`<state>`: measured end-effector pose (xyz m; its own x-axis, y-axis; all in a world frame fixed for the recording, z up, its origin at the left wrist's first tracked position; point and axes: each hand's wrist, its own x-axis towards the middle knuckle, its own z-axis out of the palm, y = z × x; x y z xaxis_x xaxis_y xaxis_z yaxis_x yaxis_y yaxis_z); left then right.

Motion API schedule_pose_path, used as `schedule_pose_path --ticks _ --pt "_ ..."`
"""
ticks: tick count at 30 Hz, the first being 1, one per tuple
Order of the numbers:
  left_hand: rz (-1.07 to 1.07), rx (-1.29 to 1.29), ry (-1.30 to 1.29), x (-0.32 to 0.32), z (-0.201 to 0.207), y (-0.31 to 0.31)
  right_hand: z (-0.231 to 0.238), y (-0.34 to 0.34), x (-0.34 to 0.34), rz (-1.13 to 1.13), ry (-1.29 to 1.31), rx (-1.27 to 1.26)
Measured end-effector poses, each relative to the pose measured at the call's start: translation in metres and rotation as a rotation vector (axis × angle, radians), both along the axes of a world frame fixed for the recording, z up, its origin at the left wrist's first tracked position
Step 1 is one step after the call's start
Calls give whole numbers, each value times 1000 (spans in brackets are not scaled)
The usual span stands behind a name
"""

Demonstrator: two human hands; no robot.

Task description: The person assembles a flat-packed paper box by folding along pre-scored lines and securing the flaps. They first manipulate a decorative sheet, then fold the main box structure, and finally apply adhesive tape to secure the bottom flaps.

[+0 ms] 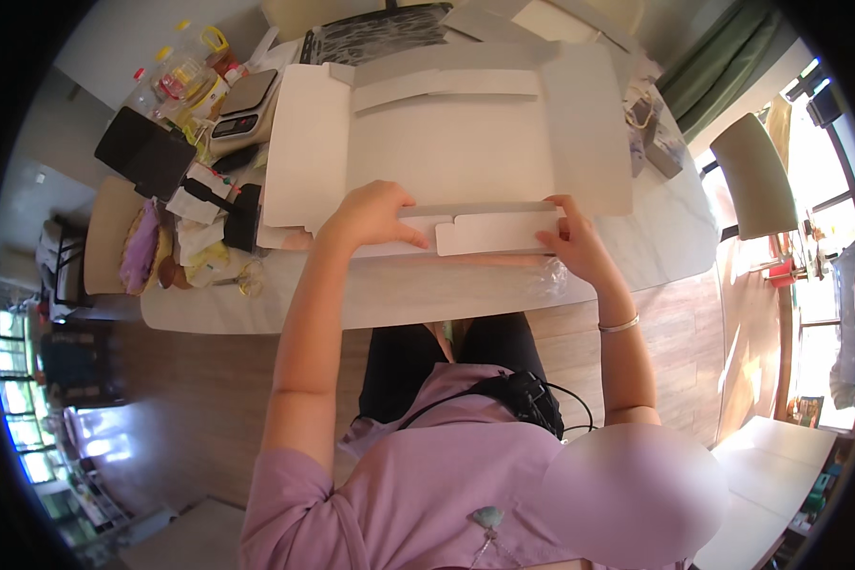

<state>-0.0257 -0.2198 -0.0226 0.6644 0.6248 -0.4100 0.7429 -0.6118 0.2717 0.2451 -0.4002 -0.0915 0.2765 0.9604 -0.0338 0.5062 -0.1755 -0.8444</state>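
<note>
Mauve shirt (427, 484) nearest, we handle an unfolded white cardboard box (446, 142) on a marbled table (674, 228).
Our right hand (572, 236) grips its near wall (499, 235); our left hand (370, 214) spans that wall, gripping or not we cannot tell. Left of the box sits a kitchen scale (239, 119).

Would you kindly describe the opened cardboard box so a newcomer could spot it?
Find the large, pale marble-patterned table. At its near side, the left hand and right hand touch the front edge of an opened white cardboard box. Unlike the compact kitchen scale to its left, it is broad, with side panels spread out.
</note>
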Motion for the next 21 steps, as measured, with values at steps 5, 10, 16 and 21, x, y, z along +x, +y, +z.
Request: schedule_pose_path --ticks 5,10,16,21 --pt "-61 598 -619 -11 -5 -18 -4 2 6 -73 242 114" --pt "-342 1003 -797 -28 -22 -39 28 15 6 -197 384 118" --pt "-428 1014 -813 -10 -81 -21 30 28 15 -108 226 10" --pt "-305 811 -881 1 -83 -43 22 13 11 -63 299 85"
